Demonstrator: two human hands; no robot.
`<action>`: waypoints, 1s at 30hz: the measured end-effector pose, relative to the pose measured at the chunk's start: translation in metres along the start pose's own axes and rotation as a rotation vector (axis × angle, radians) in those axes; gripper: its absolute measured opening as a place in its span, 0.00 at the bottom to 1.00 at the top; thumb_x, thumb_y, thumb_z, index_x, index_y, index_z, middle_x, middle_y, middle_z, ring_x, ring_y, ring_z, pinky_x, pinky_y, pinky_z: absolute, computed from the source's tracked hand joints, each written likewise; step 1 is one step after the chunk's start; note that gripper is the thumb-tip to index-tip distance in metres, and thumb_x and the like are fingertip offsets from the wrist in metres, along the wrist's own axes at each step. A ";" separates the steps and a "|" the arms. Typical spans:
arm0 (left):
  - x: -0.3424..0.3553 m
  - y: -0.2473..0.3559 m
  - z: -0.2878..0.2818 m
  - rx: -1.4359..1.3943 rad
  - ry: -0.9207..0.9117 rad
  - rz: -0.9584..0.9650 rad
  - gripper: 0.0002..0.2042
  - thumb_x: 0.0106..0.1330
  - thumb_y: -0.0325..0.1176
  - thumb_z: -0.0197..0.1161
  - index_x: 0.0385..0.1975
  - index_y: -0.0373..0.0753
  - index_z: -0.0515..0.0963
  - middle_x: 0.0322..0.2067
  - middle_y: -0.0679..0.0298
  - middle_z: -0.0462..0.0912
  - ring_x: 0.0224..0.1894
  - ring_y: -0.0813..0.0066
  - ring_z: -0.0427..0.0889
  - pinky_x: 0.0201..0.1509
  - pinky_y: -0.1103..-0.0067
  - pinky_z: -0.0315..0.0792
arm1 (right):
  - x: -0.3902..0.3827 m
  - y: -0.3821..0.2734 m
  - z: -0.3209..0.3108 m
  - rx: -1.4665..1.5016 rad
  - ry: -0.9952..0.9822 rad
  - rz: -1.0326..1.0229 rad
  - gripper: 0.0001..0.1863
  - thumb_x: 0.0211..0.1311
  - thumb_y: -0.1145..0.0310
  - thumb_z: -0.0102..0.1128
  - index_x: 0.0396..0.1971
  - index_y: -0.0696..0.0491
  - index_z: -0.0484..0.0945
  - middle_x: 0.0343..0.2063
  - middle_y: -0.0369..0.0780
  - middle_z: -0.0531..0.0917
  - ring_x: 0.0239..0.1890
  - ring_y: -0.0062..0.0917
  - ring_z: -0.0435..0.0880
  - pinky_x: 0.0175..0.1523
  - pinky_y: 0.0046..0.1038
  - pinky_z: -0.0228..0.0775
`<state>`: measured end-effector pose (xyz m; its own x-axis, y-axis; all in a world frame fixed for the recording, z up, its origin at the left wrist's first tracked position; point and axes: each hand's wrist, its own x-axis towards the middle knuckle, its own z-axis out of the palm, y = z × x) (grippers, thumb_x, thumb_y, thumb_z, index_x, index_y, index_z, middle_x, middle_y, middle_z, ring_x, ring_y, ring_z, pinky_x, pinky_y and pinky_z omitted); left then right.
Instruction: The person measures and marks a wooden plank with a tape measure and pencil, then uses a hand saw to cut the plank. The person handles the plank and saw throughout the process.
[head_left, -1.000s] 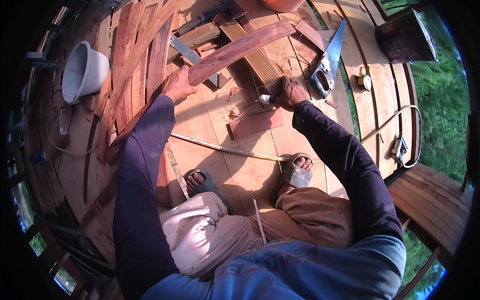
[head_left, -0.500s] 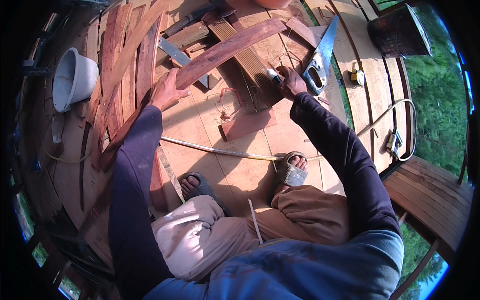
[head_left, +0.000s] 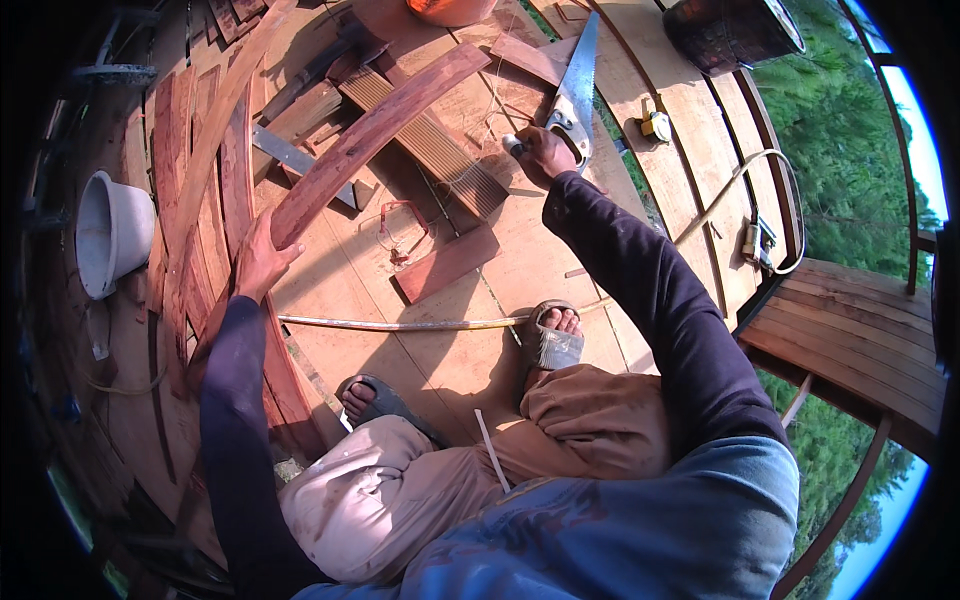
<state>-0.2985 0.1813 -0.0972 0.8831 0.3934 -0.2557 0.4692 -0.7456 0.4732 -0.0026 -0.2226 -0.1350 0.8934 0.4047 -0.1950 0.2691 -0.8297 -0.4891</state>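
Note:
My left hand [head_left: 262, 262] grips the near end of a long, reddish, slightly curved wooden plank [head_left: 375, 130], its thumb at the edge. The plank slants up to the right, across a grooved board [head_left: 430, 140]. My right hand [head_left: 548, 160] is closed around a small cylinder with a white end [head_left: 512, 144]; its exact kind is unclear. That hand overlaps the handle of a hand saw [head_left: 578, 85], and whether it touches the saw I cannot tell. A short reddish wood block [head_left: 448, 265] and a thin red frame-like tool [head_left: 402, 225] lie between my arms.
A metal square [head_left: 290, 155] lies beneath the plank. Several boards [head_left: 210, 200] and a white bucket [head_left: 115, 235] are at left. A yellow tape measure [head_left: 656, 126], a dark bucket [head_left: 730, 35] and a cable [head_left: 720, 205] lie right. A hose [head_left: 400, 325] crosses before my feet.
The view has turned, shifting the scene leftward. My right hand has moved over the saw's handle, still with the white-ended cylinder. My left hand stays on the plank's end.

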 end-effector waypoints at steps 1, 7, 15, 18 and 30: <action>0.000 0.000 0.001 -0.013 -0.011 -0.007 0.41 0.55 0.37 0.75 0.68 0.31 0.62 0.63 0.42 0.72 0.65 0.45 0.72 0.70 0.63 0.65 | 0.000 0.004 -0.004 -0.003 0.024 0.013 0.24 0.66 0.43 0.60 0.44 0.49 0.86 0.41 0.48 0.87 0.44 0.42 0.86 0.49 0.41 0.76; 0.000 -0.004 0.004 0.004 0.026 0.054 0.42 0.55 0.35 0.74 0.68 0.29 0.61 0.63 0.42 0.71 0.66 0.45 0.70 0.71 0.63 0.64 | 0.017 0.054 -0.040 -0.017 0.126 0.166 0.18 0.61 0.54 0.60 0.46 0.47 0.85 0.44 0.48 0.86 0.50 0.44 0.85 0.53 0.42 0.74; -0.005 -0.009 0.004 0.076 0.023 -0.032 0.42 0.53 0.36 0.75 0.68 0.30 0.63 0.61 0.42 0.72 0.65 0.45 0.71 0.71 0.62 0.64 | 0.061 0.151 -0.096 -0.373 0.283 0.400 0.28 0.60 0.42 0.60 0.43 0.52 0.87 0.44 0.52 0.87 0.51 0.47 0.85 0.58 0.43 0.75; -0.002 -0.005 -0.004 0.048 -0.006 -0.031 0.39 0.52 0.37 0.76 0.65 0.30 0.66 0.57 0.42 0.77 0.61 0.45 0.75 0.67 0.62 0.68 | 0.068 0.172 -0.108 -0.505 0.291 0.578 0.38 0.58 0.33 0.58 0.55 0.50 0.81 0.59 0.48 0.79 0.64 0.45 0.73 0.67 0.43 0.65; 0.002 0.008 -0.006 0.050 0.036 -0.078 0.38 0.50 0.39 0.79 0.61 0.30 0.71 0.53 0.45 0.81 0.57 0.47 0.80 0.64 0.63 0.72 | 0.089 0.262 -0.114 -0.165 0.184 0.469 0.28 0.56 0.39 0.69 0.45 0.46 0.85 0.41 0.40 0.89 0.43 0.32 0.88 0.50 0.37 0.76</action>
<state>-0.2933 0.1792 -0.0894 0.8437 0.4703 -0.2590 0.5369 -0.7375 0.4098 0.1885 -0.4478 -0.1831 0.9759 -0.0861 -0.2005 -0.1345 -0.9608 -0.2423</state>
